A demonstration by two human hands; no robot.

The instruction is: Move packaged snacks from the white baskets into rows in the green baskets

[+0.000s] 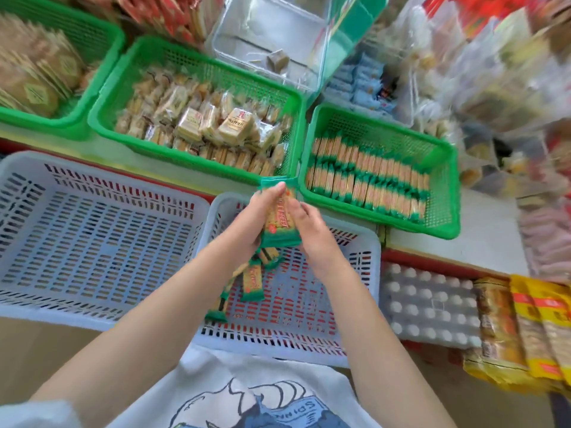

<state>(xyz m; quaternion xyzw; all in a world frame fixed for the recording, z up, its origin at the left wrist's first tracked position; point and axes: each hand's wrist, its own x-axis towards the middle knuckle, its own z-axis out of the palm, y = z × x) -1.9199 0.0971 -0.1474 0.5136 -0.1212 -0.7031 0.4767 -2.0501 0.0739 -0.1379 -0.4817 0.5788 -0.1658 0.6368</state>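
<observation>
Two rows already fill the green basket (445, 180); my left hand (256, 223) and right hand (312, 230) clasp a wafer stack (279, 216), with a few loose wafer packs (251, 281) left in the white basket (364, 273).

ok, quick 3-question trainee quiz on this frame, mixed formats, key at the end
1. True or false: the large white basket on the left holds several green-ended snack packets.
2. Multiple choice: the stack of green-ended snack packets held up by both hands is above which basket? A) the green basket of clear-wrapped biscuits B) the smaller white basket C) the green basket with rows
3. Fill in: the green basket with rows holds ___ rows of packets.

Key:
1. False: it shows no packets.
2. B. The left hand and right hand grip the stack over it, with a few loose packets lying below.
3. Two.
</observation>
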